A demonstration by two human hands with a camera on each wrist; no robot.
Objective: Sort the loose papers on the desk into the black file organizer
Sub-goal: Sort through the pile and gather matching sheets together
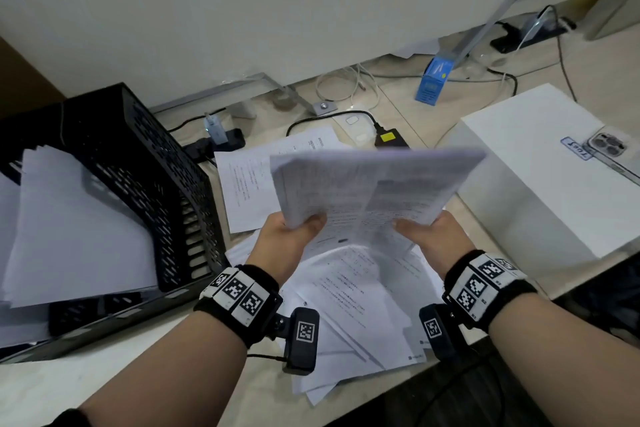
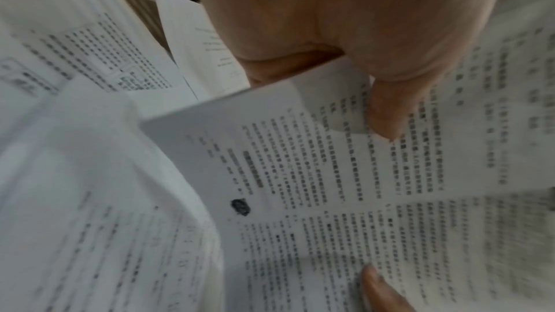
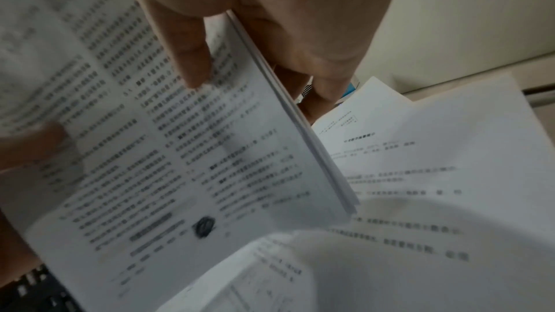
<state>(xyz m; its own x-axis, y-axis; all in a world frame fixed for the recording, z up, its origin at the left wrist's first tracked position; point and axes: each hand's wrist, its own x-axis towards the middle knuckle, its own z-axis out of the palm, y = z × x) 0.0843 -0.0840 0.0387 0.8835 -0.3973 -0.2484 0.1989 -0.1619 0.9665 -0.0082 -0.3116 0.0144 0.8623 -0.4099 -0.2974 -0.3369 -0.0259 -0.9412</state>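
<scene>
Both hands hold a thin stack of printed sheets [image 1: 370,184] above the desk, blurred by motion. My left hand [image 1: 294,232] pinches its near left edge, thumb on top [image 2: 384,113]. My right hand [image 1: 429,236] pinches the near right edge, thumb on the print [image 3: 189,56] and fingers underneath. More loose papers [image 1: 360,298] lie spread on the desk under my wrists, and one sheet [image 1: 252,180] lies further back. The black file organizer [image 1: 145,163] stands at the left, with white sheets [image 1: 76,225] leaning out of it.
A white box [image 1: 547,177] with a phone [image 1: 609,146] on it stands at the right. Behind the papers lie a black power adapter [image 1: 388,139], cables [image 1: 349,83], a blue carton [image 1: 433,80] and power strips [image 1: 530,35]. The desk's front edge runs below my forearms.
</scene>
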